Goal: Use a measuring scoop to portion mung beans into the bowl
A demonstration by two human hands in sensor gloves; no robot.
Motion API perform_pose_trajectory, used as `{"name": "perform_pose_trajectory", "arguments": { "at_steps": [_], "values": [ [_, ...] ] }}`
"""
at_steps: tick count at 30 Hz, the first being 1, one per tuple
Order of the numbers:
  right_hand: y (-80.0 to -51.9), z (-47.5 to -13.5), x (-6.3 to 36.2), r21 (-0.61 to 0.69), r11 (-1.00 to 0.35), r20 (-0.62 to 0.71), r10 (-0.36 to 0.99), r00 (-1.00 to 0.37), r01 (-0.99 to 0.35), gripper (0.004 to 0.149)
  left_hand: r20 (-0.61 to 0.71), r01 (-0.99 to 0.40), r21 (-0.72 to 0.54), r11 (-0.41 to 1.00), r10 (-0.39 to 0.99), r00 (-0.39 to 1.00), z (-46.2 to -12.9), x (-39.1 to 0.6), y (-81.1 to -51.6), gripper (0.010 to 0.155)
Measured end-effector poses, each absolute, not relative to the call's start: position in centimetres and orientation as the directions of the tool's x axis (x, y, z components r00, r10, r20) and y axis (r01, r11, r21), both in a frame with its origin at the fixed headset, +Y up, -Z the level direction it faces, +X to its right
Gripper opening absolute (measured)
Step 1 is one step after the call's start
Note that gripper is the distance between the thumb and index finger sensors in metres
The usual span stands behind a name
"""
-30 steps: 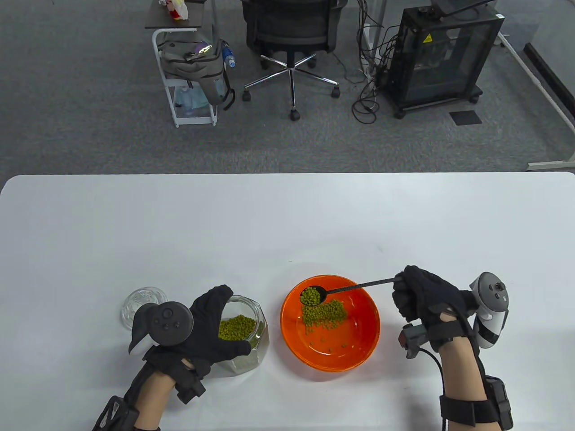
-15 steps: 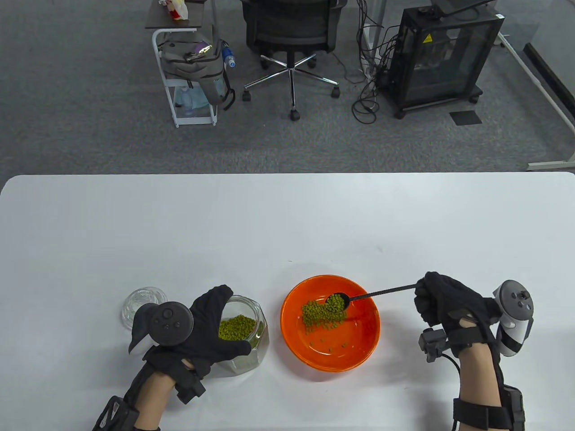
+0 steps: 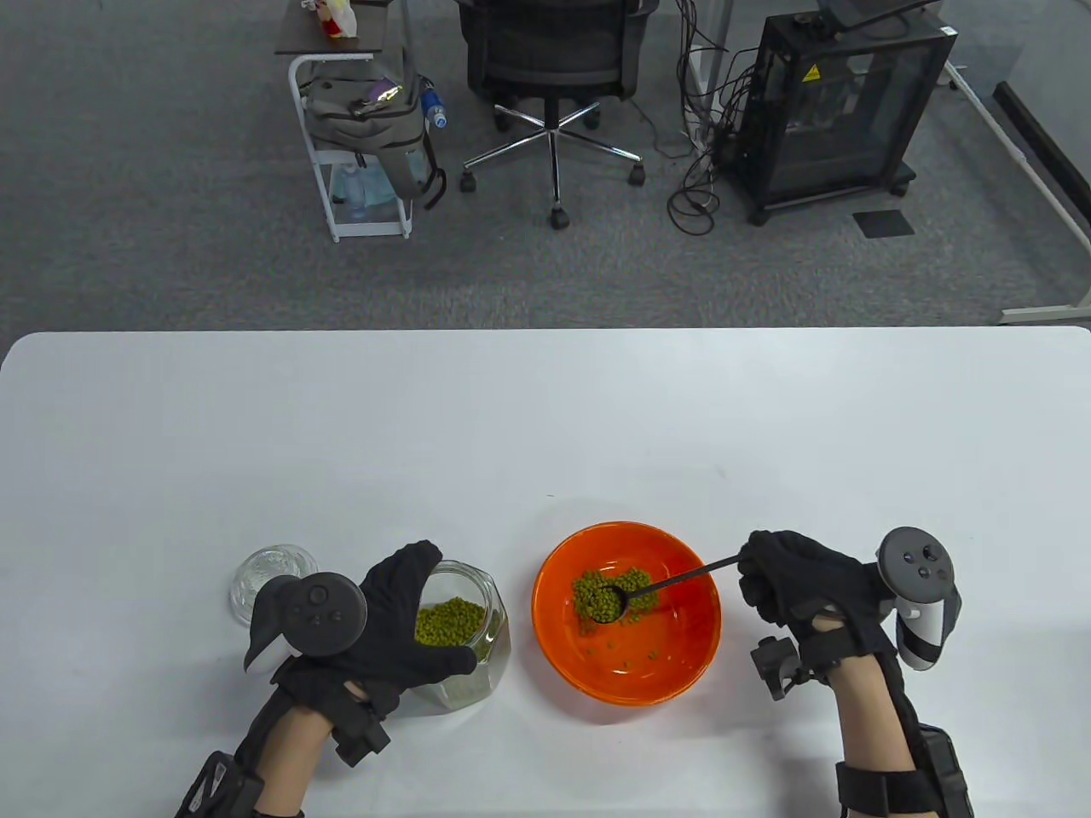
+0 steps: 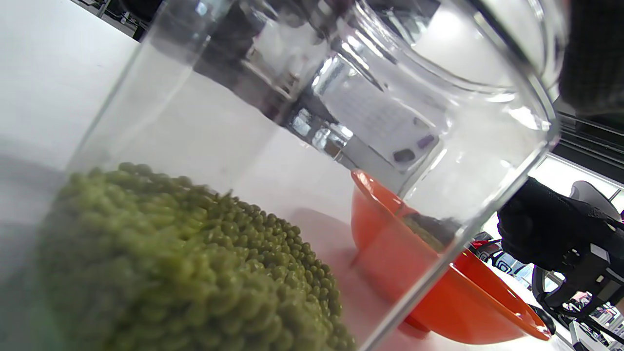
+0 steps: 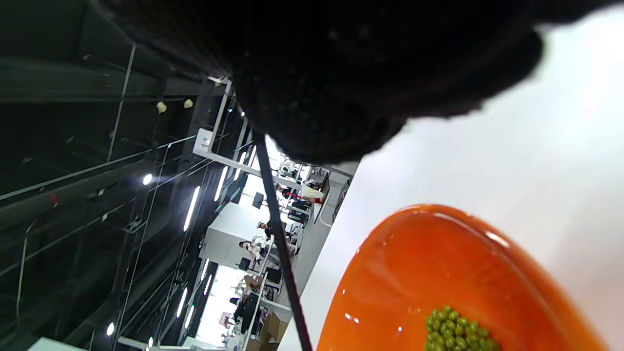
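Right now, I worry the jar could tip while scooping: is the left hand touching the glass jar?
Touching. In the table view the left hand wraps the glass jar, fingers curled over its rim and thumb against its side.

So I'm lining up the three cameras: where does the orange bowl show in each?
Table view: orange bowl lower centre, between the glass jar and the right hand.
Left wrist view: lower right, behind the jar.
Right wrist view: bottom right.
Shared landmark: its mung beans.
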State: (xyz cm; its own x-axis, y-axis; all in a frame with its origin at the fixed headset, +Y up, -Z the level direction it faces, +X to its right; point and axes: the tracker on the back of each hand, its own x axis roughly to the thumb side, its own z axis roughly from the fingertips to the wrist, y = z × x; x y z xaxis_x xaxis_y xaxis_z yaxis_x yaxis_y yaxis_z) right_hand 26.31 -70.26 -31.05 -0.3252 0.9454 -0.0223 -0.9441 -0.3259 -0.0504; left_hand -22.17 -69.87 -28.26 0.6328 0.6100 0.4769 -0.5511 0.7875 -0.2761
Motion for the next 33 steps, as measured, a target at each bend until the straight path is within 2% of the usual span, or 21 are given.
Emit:
{"name": "perform_pose_trajectory", "arguments": {
  "at_steps": [4,9,16,17,22,29,33],
  "values": [
    [-69.4,-30.7,24.4,-0.027,-0.413,0.077,0.907,-0.414,-0.91,0.044,0.477,-0.551,-0.276,0.788,0.61,0.633,-28.3,-22.2,-69.9,0.124],
    [-67.6,-29.6,21.9,-0.042,-0.548,0.286,0.795,-0.535,-0.835,0.044,0.477,-0.549,-0.276,0.789,0.608,0.635,-28.3,-22.2,-69.9,0.124],
    [-65.5,-27.4,19.1,-0.114,-0.695,0.53,0.562,-0.635,-0.71,0.044,0.477,-0.547,-0.275,0.79,0.606,0.636,-28.3,-22.2,-69.9,0.124],
    [-65.0,-26.8,18.6,-0.137,-0.722,0.594,0.488,-0.639,-0.679,0.044,0.477,-0.547,-0.275,0.791,0.606,0.636,-28.3,-22.2,-69.9,0.124],
    [-63.7,-24.8,17.0,-0.271,-0.799,0.673,0.241,-0.699,-0.536,0.044,0.477,-0.546,-0.273,0.792,0.605,0.638,-28.3,-22.2,-69.9,0.124],
    [-62.7,-23.7,17.1,-0.321,-0.777,0.707,0.183,-0.683,-0.541,0.044,0.477,-0.546,-0.273,0.792,0.604,0.638,-28.3,-22.2,-69.9,0.124],
    [-62.6,-24.4,19.1,-0.33,-0.675,0.685,0.31,-0.659,-0.66,0.044,0.477,-0.543,-0.273,0.794,0.602,0.64,-28.3,-22.2,-69.9,0.124]
  ]
}}
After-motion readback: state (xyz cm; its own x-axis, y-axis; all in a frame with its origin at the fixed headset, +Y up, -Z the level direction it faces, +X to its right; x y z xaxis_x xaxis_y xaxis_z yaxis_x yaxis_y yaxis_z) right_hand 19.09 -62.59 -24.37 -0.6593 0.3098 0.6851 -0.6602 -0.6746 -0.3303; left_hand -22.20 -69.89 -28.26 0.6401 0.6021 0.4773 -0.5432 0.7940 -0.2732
